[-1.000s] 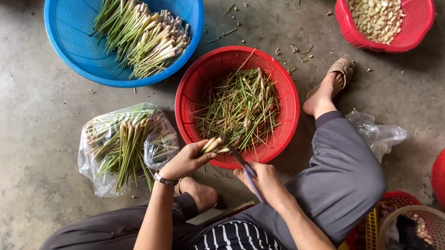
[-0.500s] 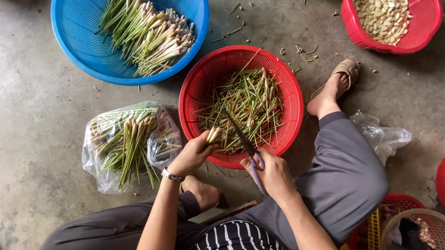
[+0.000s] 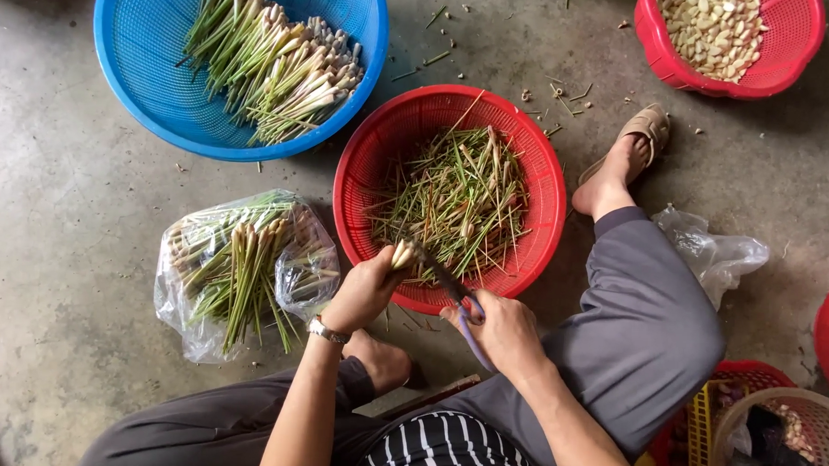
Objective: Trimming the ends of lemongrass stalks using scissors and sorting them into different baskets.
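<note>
Left hand (image 3: 365, 291) is wrapped tight around a lemongrass stalk (image 3: 401, 254), pale cut end poking up past the fingers, right at the near rim of the red basket (image 3: 367, 149). Right hand (image 3: 503, 333) is closed on a knife (image 3: 451, 285) with a purple handle, and the dark blade runs up to the stalk's tip. That red basket is full of thin green trimmings (image 3: 457, 198). Off to the left there's a clear plastic bag of lemongrass (image 3: 239, 268) on the concrete floor, and further up a blue basket (image 3: 140, 76) with a pile of trimmed stalks (image 3: 273, 63). Top right, another red basket (image 3: 788, 67) holds pale peeled cloves
</note>
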